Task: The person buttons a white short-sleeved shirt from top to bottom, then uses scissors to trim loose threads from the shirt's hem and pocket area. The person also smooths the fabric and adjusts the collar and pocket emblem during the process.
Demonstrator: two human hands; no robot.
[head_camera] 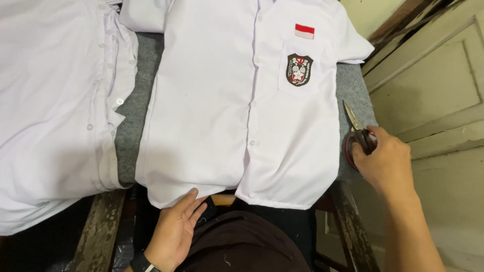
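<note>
A white short-sleeved shirt (212, 111) lies flat, buttoned, on a grey felt-covered table (136, 106). Its chest pocket carries a dark shield-shaped badge (299, 69), with a red and white patch (304, 31) above it. My left hand (177, 227) rests with fingers apart at the shirt's bottom hem, fingertips touching the cloth. My right hand (385, 160) is at the table's right edge, closed on the dark handles of a pair of scissors (357, 132). The blades are closed and point away from me, lying on the felt beside the shirt.
A second white buttoned shirt (55, 106) lies on the left, draping over the table's front edge. Worn wooden table frame (98, 234) shows below. A pale panelled door (433, 95) stands on the right. My dark-clothed lap (242, 242) is under the front edge.
</note>
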